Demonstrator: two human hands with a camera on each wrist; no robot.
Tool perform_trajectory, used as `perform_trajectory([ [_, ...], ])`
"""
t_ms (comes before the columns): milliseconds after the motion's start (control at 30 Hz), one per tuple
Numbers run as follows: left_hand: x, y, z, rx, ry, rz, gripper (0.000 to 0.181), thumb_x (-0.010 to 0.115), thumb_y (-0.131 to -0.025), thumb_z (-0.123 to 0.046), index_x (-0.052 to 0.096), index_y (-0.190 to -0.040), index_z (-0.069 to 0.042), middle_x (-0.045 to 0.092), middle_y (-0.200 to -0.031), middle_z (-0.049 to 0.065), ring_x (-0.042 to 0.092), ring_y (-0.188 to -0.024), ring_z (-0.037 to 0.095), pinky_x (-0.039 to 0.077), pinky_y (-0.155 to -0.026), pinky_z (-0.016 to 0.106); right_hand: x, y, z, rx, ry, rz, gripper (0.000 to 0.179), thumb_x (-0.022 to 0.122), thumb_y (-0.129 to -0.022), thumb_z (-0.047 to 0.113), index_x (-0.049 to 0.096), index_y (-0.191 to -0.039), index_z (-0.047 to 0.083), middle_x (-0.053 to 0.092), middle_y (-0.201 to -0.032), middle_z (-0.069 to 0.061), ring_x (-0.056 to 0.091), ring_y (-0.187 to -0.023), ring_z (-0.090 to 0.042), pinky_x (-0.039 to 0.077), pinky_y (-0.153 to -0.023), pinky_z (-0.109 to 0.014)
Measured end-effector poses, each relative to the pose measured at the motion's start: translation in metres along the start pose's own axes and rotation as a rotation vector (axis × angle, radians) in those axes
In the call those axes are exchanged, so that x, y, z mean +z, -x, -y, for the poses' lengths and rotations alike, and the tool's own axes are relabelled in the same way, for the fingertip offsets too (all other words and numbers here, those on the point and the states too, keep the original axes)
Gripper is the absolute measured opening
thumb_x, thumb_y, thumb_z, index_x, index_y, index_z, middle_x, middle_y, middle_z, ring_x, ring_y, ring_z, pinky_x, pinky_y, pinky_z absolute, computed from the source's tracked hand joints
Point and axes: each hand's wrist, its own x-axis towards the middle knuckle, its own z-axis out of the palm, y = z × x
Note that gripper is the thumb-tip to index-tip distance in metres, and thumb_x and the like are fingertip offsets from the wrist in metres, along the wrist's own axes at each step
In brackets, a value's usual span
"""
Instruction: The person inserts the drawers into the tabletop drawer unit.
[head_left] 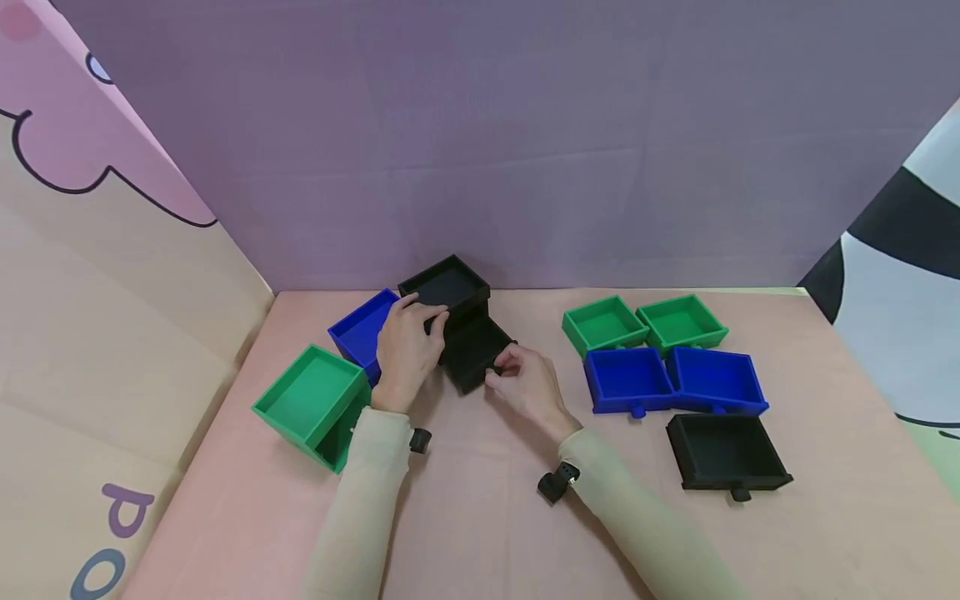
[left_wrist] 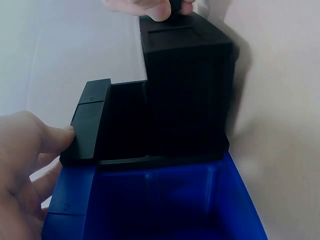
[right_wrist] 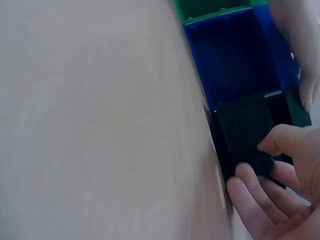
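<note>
I have the right hand [head_left: 528,387] pinching the knob [right_wrist: 266,164] of the black drawer [head_left: 468,346], which sits partway in the black cabinet [head_left: 452,283], at ten o'clock from that hand. The left hand [head_left: 408,350] rests on the cabinet's upper edge, fingers loosely bent and not wrapped round it.

My worry is jamming: a crooked pull or push could wedge the drawer — a dark gap shows along one side of it. With so light a touch on the left, the cabinet might also skid and nudge the blue cabinet [head_left: 363,325] at its eight o'clock.

The purple wall [head_left: 457,167] stands close behind at twelve, leaving little give. Loose blue drawers [head_left: 630,379] lie well apart at three — I judge the roomiest table [head_left: 465,517] is toward six.
</note>
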Motion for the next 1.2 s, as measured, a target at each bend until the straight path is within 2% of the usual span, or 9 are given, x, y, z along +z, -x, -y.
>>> perform_trajectory([
  [133, 0.0, 0.0, 0.0, -0.003, 0.003, -0.002, 0.024, 0.07, -0.104, -0.023, 0.082, -0.122, -0.012, 0.079, -0.124, 0.011, 0.057, -0.144, 0.032, 0.05, -0.113, 0.059, 0.001, -0.004, -0.006, 0.068, -0.061, 0.035, 0.011, 0.08, -0.093, 0.016, 0.072, -0.098, 0.009, 0.081, -0.095, -0.008, 0.073, -0.083, -0.016, 0.059, -0.085, -0.034],
  [300, -0.001, 0.0, 0.0, -0.013, 0.0, 0.002, 0.024, 0.07, -0.104, -0.023, 0.082, -0.122, -0.012, 0.079, -0.124, 0.011, 0.057, -0.144, 0.032, 0.05, -0.113, 0.059, 0.002, -0.011, -0.009, 0.087, -0.075, 0.05, 0.014, 0.08, -0.094, 0.016, 0.073, -0.101, 0.007, 0.081, -0.097, -0.01, 0.073, -0.085, -0.018, 0.058, -0.085, -0.032],
  [633, 0.001, 0.0, 0.0, -0.006, 0.001, 0.012, 0.025, 0.069, -0.105, -0.023, 0.082, -0.123, -0.012, 0.079, -0.124, 0.011, 0.056, -0.145, 0.031, 0.052, -0.111, 0.058, -0.006, -0.003, -0.003, 0.11, 0.02, 0.072, 0.024, 0.081, -0.094, 0.021, 0.074, -0.111, 0.006, 0.08, -0.107, -0.014, 0.073, -0.102, -0.03, 0.057, -0.099, -0.051],
  [800, -0.001, 0.0, 0.001, -0.011, 0.006, 0.008, 0.024, 0.069, -0.104, -0.022, 0.082, -0.122, -0.012, 0.079, -0.124, 0.012, 0.056, -0.145, 0.032, 0.052, -0.111, 0.058, -0.005, -0.001, -0.004, 0.088, 0.019, 0.075, 0.024, 0.081, -0.094, 0.021, 0.074, -0.112, 0.006, 0.081, -0.109, -0.013, 0.075, -0.105, -0.03, 0.056, -0.102, -0.05],
  [1200, 0.001, 0.0, 0.001, -0.004, 0.0, 0.001, 0.024, 0.07, -0.104, -0.022, 0.082, -0.121, -0.012, 0.079, -0.122, 0.012, 0.057, -0.143, 0.033, 0.054, -0.109, 0.058, -0.003, -0.004, -0.006, 0.117, -0.02, 0.067, 0.023, 0.08, -0.096, 0.023, 0.077, -0.112, 0.007, 0.081, -0.111, -0.012, 0.075, -0.108, -0.03, 0.056, -0.104, -0.051],
])
